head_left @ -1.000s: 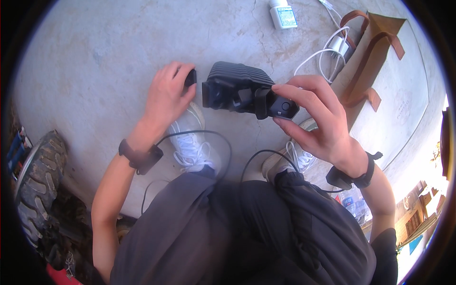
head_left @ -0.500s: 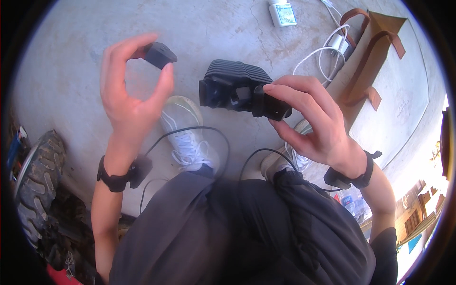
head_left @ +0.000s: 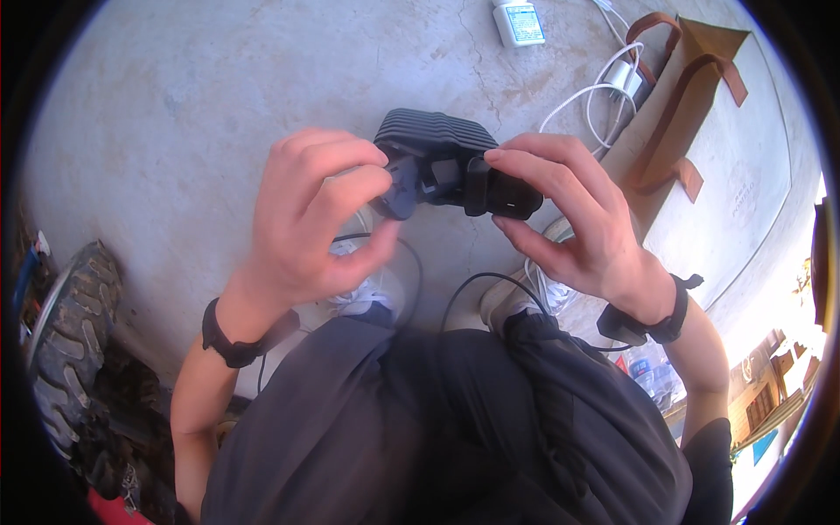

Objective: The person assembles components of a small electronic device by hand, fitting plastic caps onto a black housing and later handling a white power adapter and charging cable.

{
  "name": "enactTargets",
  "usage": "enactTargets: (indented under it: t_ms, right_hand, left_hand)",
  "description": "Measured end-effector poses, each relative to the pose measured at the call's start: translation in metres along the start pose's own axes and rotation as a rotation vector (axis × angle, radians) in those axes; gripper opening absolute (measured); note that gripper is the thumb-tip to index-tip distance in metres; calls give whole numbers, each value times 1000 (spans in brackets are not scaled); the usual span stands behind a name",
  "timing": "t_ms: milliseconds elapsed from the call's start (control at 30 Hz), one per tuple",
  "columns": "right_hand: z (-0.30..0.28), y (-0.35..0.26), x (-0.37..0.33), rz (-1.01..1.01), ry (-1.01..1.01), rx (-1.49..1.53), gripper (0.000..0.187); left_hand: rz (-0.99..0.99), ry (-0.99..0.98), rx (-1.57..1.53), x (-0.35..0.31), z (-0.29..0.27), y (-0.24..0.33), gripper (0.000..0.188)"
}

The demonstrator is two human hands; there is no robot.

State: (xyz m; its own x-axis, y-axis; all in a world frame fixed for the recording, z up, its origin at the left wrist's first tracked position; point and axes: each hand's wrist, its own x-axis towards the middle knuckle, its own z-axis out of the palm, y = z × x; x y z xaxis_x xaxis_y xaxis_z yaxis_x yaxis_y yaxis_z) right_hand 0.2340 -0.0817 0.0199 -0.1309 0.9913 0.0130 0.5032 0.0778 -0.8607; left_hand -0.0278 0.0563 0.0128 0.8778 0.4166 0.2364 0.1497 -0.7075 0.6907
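Note:
In front of me is a black device with a ribbed top (head_left: 436,129), its several dark blocky parts facing me. My right hand (head_left: 582,210) pinches the black rectangular block (head_left: 516,194) at its right end, thumb below and fingers above. My left hand (head_left: 319,214), a little smeared by motion, has a small dark block (head_left: 400,188) between thumb and fingers at the device's left end. Whether that block is seated or just touching there, I cannot tell. Each wrist wears a black strap with a small dark unit.
A white bottle with a blue label (head_left: 520,24) stands on the concrete floor beyond. White cable and a plug adapter (head_left: 623,79) lie beside a paper bag with brown handles (head_left: 735,157). Left is a knobby tyre (head_left: 74,324); a black cable (head_left: 464,284) loops above my shoes.
My left hand has moved right and down, carrying the small dark block from apart to the device's left end. The right hand keeps its grip, nearly still.

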Motion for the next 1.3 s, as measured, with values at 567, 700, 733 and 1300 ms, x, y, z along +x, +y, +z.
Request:
enactTargets:
  t_ms: [567,700,733,1300]
  right_hand:
    - [0,-2,3,-5,6,-3,59]
    - [-3,-2,1,-16,-23,-32,55]
    - [-4,-2,1,-15,-57,-43,52]
    - [-7,-5,7,-134,150,-48,55]
  left_hand:
    - [38,9,36,2,3,-7,56]
    - [26,7,33,4,5,-6,58]
    - [20,38,18,5,6,-6,54]
    - [37,-17,31,3,2,-8,71]
